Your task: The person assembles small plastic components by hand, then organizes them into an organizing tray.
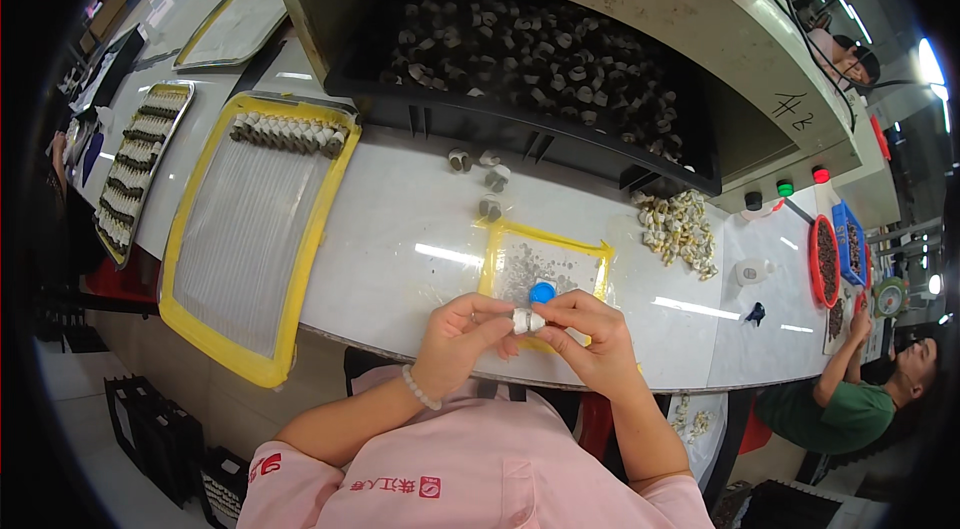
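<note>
Between the fingertips of my two hands is a small white part (527, 321) with a darker side, too small to make out fully. My left hand (462, 337), with a beaded bracelet at the wrist, pinches its left end. On its right end, the thumb and fingers of my right hand (594, 337) are closed. Just beyond the part sits a round blue cap-like piece (543, 292). It stands at the near side of a yellow-taped square mat (600, 264) with grey spots. A few loose white-and-grey parts (491, 209) lie beyond the mat.
A black bin (450, 119) of similar parts stands under a grey machine housing. At left lies a yellow-edged tray (240, 249) with a row of parts. Right are a pile of whitish pieces (680, 232), a small white bottle (752, 272) and a person in green (835, 414).
</note>
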Motion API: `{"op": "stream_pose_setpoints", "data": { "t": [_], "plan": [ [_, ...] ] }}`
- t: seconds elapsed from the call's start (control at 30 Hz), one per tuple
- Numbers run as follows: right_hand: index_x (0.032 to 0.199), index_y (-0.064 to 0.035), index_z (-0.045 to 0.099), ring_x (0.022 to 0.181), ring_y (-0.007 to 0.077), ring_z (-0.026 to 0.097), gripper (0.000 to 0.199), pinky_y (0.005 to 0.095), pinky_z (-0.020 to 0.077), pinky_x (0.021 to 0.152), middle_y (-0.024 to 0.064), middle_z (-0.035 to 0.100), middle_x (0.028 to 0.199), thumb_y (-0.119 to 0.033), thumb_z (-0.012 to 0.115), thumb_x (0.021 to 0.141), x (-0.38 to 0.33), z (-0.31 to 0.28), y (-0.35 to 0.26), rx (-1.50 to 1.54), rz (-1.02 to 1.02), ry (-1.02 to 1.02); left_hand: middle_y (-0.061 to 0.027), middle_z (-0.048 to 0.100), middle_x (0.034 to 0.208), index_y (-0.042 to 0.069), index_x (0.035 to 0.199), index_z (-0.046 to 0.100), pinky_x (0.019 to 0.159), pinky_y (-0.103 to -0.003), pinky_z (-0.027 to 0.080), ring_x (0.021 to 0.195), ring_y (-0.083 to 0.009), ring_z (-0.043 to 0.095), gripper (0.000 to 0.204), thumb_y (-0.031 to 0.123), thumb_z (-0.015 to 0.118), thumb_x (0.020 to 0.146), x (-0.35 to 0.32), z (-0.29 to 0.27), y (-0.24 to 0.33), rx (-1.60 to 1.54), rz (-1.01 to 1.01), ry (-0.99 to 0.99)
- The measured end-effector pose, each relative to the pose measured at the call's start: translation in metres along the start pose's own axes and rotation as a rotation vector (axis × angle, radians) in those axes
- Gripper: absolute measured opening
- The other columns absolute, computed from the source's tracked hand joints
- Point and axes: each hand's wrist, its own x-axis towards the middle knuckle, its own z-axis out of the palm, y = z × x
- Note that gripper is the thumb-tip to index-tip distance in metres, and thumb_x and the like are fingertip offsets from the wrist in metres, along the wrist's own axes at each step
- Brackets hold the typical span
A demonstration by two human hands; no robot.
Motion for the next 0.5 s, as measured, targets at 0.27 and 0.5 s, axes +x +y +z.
{"op": "stream_pose_setpoints", "data": {
  "t": [0.27,0.5],
  "plan": [
    [0.1,0.0011,0.067,0.077,0.0184,0.06,0.023,0.027,0.0474,0.068,0.0104,0.063,0.088,-0.003,0.068,0.077,-0.0021,0.0007,0.0051,0.042,0.029,-0.035,-0.0147,0.064,0.086,-0.001,0.101,0.056,0.06,-0.03,0.053,0.067,-0.0185,0.062,0.013,-0.001,0.053,0.089,-0.0006,-0.0021,0.0009,0.022,-0.02,-0.024],
    [0.102,0.0006,0.066,0.076,0.0176,0.06,0.024,0.0269,0.0471,0.068,0.01,0.063,0.086,-0.005,0.068,0.079,-0.0069,0.0031,0.0033,0.078,0.085,0.003,-0.0151,0.063,0.088,-0.001,0.1,0.055,0.061,-0.03,0.054,0.069,-0.0183,0.062,0.012,-0.002,0.053,0.088,-0.0015,-0.0021,-0.0012,0.03,0.012,-0.027]
  ]
}}
